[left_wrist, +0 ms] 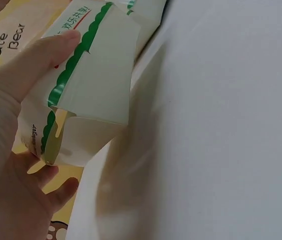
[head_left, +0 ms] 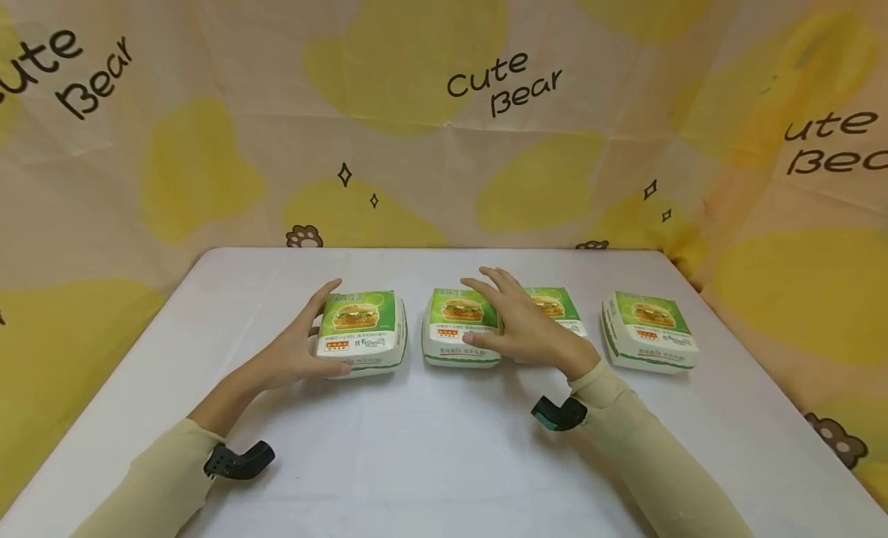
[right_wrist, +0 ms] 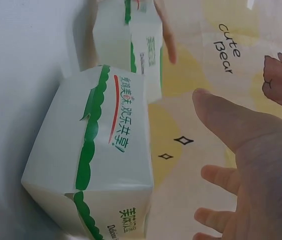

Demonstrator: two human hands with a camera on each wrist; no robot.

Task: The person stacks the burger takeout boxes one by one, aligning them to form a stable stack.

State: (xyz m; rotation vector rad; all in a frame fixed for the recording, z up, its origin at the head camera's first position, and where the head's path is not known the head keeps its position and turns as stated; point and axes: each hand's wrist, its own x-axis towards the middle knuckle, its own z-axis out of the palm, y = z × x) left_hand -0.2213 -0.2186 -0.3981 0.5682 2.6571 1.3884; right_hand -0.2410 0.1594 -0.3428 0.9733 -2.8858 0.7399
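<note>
My left hand (head_left: 294, 353) is at the leftmost burger box (head_left: 362, 330), gripping it with the thumb across the front and the other fingers along its left side. In the left wrist view, the thumb lies over the green scalloped edge of this white box (left_wrist: 101, 70). My right hand (head_left: 522, 318) hovers over the second burger box (head_left: 461, 353), fingers spread and holding nothing. That box (right_wrist: 101, 130) shows apart from the right thumb in the right wrist view. Partly hidden behind the right hand is a third burger box (head_left: 555, 303).
Another burger box (head_left: 648, 334) stands at the right on the white table (head_left: 416, 461). A yellow patterned curtain (head_left: 416, 137) hangs behind the table and at both sides. Black bands (head_left: 239, 461) are worn on both wrists.
</note>
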